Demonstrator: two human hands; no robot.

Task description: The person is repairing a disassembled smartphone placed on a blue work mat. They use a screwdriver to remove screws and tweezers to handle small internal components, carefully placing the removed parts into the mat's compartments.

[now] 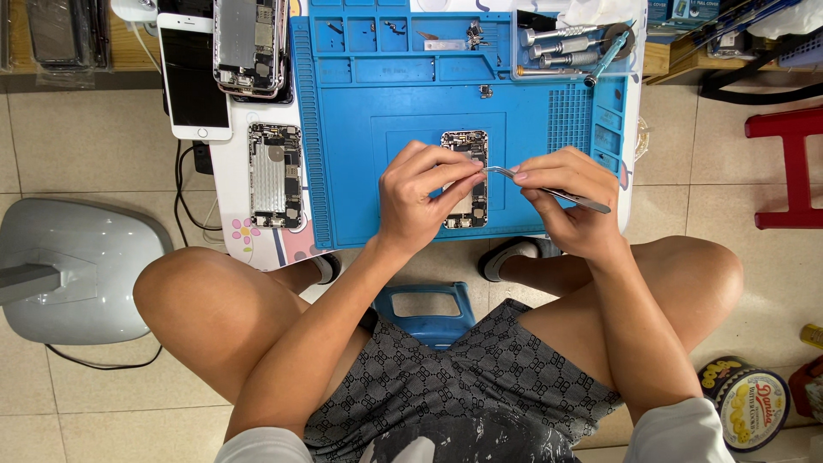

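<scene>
An opened phone housing lies upright on the blue repair mat, partly covered by my left hand. Its fingers pinch together just above the housing's right side, touching the curved tip of metal tweezers. My right hand grips those tweezers, with the tip pointing left toward my left fingertips. Whether something tiny sits between the tips is too small to tell.
A second open phone chassis lies left of the mat, with a white phone and a stack of housings behind it. Screwdrivers fill the mat's back right tray. A grey stand base, red stool and round tin surround my knees.
</scene>
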